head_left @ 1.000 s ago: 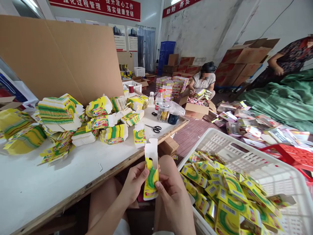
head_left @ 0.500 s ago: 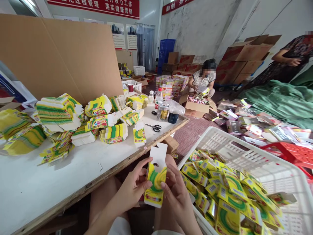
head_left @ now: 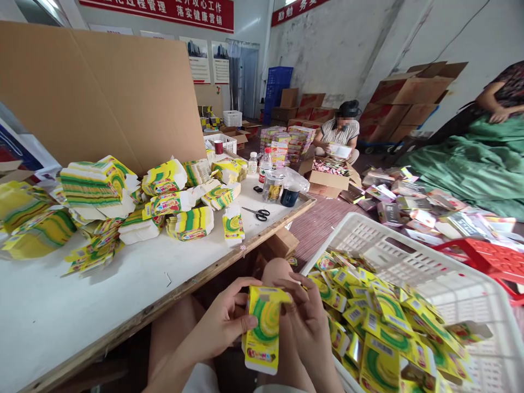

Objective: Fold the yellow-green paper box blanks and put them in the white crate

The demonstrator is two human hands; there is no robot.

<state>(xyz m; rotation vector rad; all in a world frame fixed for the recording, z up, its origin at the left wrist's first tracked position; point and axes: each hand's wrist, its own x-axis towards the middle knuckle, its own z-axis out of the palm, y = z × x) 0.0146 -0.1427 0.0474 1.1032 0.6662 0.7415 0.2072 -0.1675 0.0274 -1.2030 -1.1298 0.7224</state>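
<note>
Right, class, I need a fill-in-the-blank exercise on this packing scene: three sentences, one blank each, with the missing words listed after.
1. Both hands, left hand and right hand, hold one yellow and green ____ over the lap.
2. The white plastic basket of folded cartons stands on the person's ____ side.
3. The scissors lie on the white ____, beside the dark cup.

Missing words: carton; right; table

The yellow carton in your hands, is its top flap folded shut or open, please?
Shut: the carton shows a flat yellow top, no white flap standing up, with the right hand on its top edge and the left hand steadying it.
</note>
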